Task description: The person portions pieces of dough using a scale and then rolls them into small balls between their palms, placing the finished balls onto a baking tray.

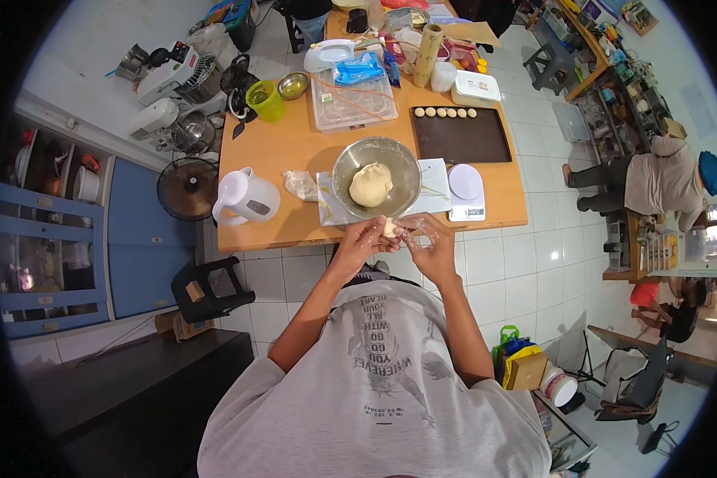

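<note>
A small piece of dough (389, 229) is held between my two hands, just over the near edge of the table. My left hand (362, 246) is closed on it with thumb and fingers. The fingertips of my right hand (432, 253) pinch its other side, thumb and forefinger curved into a ring, with flour on the skin. Just beyond my hands stands a steel mixing bowl (406, 155) with a large ball of dough (370, 185) in it. A dark baking tray (462, 142) farther right carries a row of several small dough balls (452, 113) along its far edge.
A digital scale (465, 183) stands right of the bowl; a white pitcher (247, 195) and a plastic bag (299, 185) are left. Behind are a clear plastic box (350, 105), a green container (265, 99) and a white tub (476, 88). Another person (661, 183) stands at the right.
</note>
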`<state>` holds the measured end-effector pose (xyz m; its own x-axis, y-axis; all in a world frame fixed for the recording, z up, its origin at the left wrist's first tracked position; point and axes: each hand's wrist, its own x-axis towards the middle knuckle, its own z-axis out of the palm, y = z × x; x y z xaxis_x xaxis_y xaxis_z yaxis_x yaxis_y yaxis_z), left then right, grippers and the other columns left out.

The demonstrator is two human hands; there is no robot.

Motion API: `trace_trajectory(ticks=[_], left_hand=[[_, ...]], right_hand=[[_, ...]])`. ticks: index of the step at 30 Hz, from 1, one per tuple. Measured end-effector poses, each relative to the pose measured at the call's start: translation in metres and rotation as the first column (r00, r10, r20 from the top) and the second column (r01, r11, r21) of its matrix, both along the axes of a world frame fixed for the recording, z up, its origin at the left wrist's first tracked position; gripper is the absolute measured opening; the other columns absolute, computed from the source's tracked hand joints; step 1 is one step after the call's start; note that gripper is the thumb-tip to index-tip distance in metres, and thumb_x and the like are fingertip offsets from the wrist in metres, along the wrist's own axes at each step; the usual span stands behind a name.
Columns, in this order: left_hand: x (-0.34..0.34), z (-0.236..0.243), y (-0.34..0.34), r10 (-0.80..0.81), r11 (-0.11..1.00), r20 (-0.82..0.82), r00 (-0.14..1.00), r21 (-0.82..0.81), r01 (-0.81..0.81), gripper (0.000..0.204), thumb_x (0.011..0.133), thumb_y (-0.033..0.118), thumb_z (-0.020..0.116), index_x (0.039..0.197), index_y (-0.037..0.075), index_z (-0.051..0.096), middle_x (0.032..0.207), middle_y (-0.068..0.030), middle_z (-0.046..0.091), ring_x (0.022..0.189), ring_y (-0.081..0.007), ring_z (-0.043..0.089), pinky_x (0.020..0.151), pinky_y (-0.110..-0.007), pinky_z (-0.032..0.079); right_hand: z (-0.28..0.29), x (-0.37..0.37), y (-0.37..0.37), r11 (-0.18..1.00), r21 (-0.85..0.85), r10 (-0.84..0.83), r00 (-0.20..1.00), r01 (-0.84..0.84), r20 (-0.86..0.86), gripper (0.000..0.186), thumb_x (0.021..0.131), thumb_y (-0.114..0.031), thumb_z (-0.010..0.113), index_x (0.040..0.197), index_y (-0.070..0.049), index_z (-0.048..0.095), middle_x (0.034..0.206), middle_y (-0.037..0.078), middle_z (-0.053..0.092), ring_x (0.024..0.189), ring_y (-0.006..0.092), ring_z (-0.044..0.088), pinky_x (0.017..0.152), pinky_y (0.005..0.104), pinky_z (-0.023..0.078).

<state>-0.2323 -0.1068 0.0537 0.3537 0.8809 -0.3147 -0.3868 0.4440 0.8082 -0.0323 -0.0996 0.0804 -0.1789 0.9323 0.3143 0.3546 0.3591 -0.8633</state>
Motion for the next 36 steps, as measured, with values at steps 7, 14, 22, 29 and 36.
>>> trace_trajectory(ticks=[7,14,22,29,36], left_hand=[[0.001,0.003,0.002,0.086,0.994,-0.004,0.996,0.065,-0.085,0.045,0.112,0.036,0.055,0.134,-0.003,0.061,0.120,-0.0115,0.071,0.103,-0.0183,0.071,0.092,-0.034,0.059],[-0.007,0.003,0.005,0.114,0.993,-0.050,0.992,0.049,-0.111,0.043,0.111,0.033,0.059,0.134,-0.004,0.062,0.116,-0.0077,0.071,0.100,-0.0150,0.070,0.090,-0.032,0.058],[-0.013,0.009,-0.002,0.142,0.986,0.040,0.989,0.081,-0.145,0.040,0.111,0.033,0.058,0.129,-0.002,0.065,0.114,-0.0105,0.074,0.100,-0.0163,0.072,0.089,-0.032,0.058],[-0.020,0.005,-0.005,0.046,0.996,-0.013,0.999,0.073,-0.044,0.039,0.112,0.033,0.056,0.128,-0.001,0.065,0.111,-0.0097,0.074,0.094,-0.0144,0.071,0.082,-0.029,0.057],[-0.011,0.018,-0.011,0.175,0.980,0.006,0.985,0.091,-0.174,0.038,0.113,0.034,0.054,0.125,-0.001,0.066,0.113,-0.0103,0.074,0.099,-0.0167,0.072,0.088,-0.033,0.057]], right_hand=[[0.007,-0.019,-0.002,0.976,-0.210,-0.103,0.961,0.049,-0.256,0.022,0.089,-0.002,0.080,0.111,-0.001,0.077,0.108,0.013,0.075,0.095,0.0266,0.075,0.085,0.0362,0.060],[0.010,-0.019,0.003,0.989,0.140,-0.058,0.998,0.055,0.014,0.019,0.090,-0.001,0.080,0.109,0.000,0.077,0.103,0.012,0.076,0.090,0.0198,0.075,0.080,0.0322,0.060],[0.024,-0.022,0.006,0.999,0.012,0.046,0.993,-0.045,-0.106,0.023,0.088,0.002,0.077,0.110,-0.002,0.077,0.102,0.013,0.075,0.089,0.0287,0.075,0.078,0.0376,0.058],[0.013,-0.020,0.002,0.990,0.138,0.038,0.999,-0.036,-0.009,0.016,0.088,0.000,0.080,0.104,-0.001,0.076,0.100,0.012,0.075,0.089,0.0209,0.074,0.079,0.0337,0.059],[0.018,-0.027,-0.006,0.999,0.031,0.015,0.991,-0.011,-0.131,0.020,0.086,0.001,0.078,0.106,-0.002,0.077,0.103,0.013,0.075,0.094,0.0293,0.074,0.083,0.0379,0.057]])
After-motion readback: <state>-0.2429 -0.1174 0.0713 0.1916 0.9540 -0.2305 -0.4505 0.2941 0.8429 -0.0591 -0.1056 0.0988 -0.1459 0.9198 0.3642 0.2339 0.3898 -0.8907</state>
